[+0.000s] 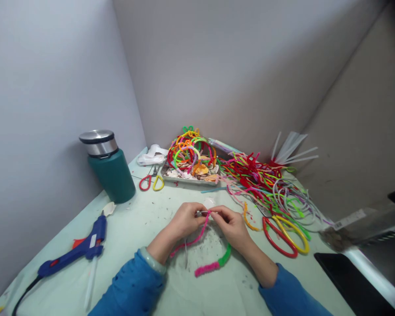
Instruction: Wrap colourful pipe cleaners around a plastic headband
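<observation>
On the pale green tabletop (145, 228), the left hand (189, 218) and right hand (232, 226) face each other, fingertips nearly meeting. A green-and-pink fuzzy length (218, 263) curves out below the right hand. The pink fuzzy stem (203, 231) lies between the hands, its upper end at the right fingertips, its long axis sloping down toward the left wrist. The right grip is pinched together on that end; the left is clamped on a thin pale strip (186, 252), whose tail hangs below, crossing the pink stem.
</observation>
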### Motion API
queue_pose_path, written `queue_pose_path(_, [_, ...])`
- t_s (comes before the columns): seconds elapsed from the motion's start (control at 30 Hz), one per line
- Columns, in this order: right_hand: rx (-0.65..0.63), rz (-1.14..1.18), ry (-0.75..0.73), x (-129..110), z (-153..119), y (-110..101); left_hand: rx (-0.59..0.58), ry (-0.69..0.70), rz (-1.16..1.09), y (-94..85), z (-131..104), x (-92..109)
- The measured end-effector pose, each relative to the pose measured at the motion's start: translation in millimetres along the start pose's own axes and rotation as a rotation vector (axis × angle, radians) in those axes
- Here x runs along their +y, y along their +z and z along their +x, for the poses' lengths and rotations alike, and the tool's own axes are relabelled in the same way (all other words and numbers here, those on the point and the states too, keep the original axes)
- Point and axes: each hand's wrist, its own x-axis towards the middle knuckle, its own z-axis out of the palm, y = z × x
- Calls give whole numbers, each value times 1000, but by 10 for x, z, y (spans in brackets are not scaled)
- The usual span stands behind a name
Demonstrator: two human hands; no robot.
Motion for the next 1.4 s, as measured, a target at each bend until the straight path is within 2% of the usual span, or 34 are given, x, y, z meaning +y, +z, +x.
queue_pose_path(0.23, [15,6,28,-13,2,-10,117,60,24,-1,7,20])
queue_pose_path(0.33, [20,19,26,-36,5,-18,124,71,-27,-9,12,33])
queue_pose_path(0.6, [15,-8,15,5,-4,1,87,-84,-257,-6,35,20])
queue_pose_path(0.83, [-47,-19,-33,13,-18,0,12,-254,-481,-9,53,-30])
queue_pose_path(0.97, [-94,-20,-36,-7,-21,-4,-15,-342,-490,-28,49,-41])
queue_pose_path(1.17, [-109,-25,-20,-13,-11,-2,-83,-387,-505,-50,39,-45])
queue_pose_path(1.4, [-167,-1,-31,-38,-14,-7,-98,-402,-474,-59,18,-15])
